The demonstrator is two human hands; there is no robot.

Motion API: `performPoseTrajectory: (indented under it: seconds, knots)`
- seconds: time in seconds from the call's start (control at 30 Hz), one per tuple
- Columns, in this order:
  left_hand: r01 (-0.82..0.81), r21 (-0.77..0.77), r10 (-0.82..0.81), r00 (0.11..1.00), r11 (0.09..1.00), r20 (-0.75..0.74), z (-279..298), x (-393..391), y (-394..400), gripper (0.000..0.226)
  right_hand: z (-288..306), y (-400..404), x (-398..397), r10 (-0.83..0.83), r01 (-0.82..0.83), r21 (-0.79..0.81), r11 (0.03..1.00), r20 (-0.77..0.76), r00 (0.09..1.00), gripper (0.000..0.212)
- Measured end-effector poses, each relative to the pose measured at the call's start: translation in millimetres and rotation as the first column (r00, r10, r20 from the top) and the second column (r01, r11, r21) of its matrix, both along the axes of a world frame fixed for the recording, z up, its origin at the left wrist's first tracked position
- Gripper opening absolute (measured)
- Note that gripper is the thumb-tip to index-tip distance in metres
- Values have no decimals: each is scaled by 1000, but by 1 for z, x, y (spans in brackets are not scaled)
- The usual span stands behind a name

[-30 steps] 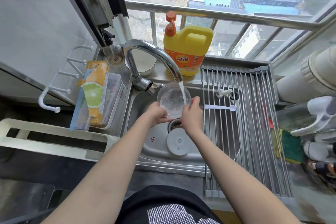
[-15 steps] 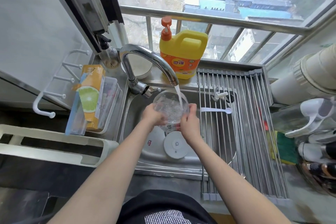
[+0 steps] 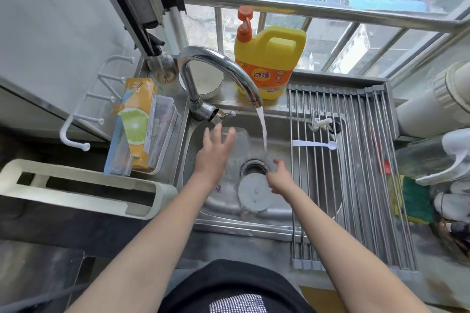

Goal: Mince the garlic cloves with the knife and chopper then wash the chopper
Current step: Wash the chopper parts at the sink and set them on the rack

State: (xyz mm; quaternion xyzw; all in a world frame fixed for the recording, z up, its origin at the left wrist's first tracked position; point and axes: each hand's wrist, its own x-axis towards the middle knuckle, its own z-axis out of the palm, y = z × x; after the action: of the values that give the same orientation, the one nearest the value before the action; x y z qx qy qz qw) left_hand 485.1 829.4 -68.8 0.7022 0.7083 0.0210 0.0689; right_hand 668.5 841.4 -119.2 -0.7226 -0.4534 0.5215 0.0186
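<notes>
The chopper's clear bowl (image 3: 239, 142) is seen only as a blurred, transparent shape inside the sink (image 3: 223, 211), just beside the spread fingers of the left hand (image 3: 212, 157). Whether it is touched by that hand cannot be told. The left hand is held open, fingers straight and apart. The right hand (image 3: 279, 179) is held loosely curled above the drain (image 3: 254, 168), with nothing gripped. A white round lid (image 3: 254, 195) is laid flat on the sink floor just in front of the drain. Water (image 3: 263, 129) is poured from the tap (image 3: 216, 63) between the two hands. A yellow detergent bottle (image 3: 269, 58) is stood behind the sink, and a white spoon (image 3: 315, 144) is laid on the drying rack (image 3: 356, 160).
</notes>
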Motion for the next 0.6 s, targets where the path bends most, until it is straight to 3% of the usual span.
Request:
performPoseTrajectory:
  seconds: [0.03,0.13,0.2,0.27,0.3,0.33,0.37,0.43,0.47,0.53,0.6]
  knots:
    - [63,97,-58,997,993,-49,-3,-1,-1,66,-5,-3,-1,61,-61,-7,998,37,997,58]
    - [112,92,-100,987,989,-126,-11,-2,-9,60,-15,-8,-6,226,-222,-42,974,115,967,64]
    - [27,6,-27,996,1000,-91,-15,1,-13,67,-25,-11,-9,272,-267,-57,962,149,951,70]
    - [-140,-188,160,983,972,94,-26,1,-15,68,-33,-15,-10,288,-274,-99,957,181,940,78]
    - [-237,-309,316,919,921,236,-30,1,-15,67,-38,-17,-9,302,-282,-124,951,191,934,84]
    - [-322,-425,484,799,846,358,-36,-1,-14,67,-40,-18,-8,326,-297,-166,941,199,924,93]
    - [-392,-540,647,623,745,440,-45,-5,-12,69,-47,-19,-7,355,-318,-193,928,198,914,104]
    - [-451,-731,859,245,512,450,-59,-12,-12,81,-56,-20,-5,422,-376,-235,896,193,886,121]
    - [-446,-780,894,134,439,427,-66,-14,-12,85,-62,-20,-6,464,-413,-252,875,195,864,126]
    - [-432,-808,910,88,401,404,-76,-14,-11,86,-78,-21,-10,538,-479,-275,833,207,817,131]
    - [-430,-813,914,79,392,398,-90,-11,-13,73,-92,-24,-15,597,-530,-296,795,228,769,135]
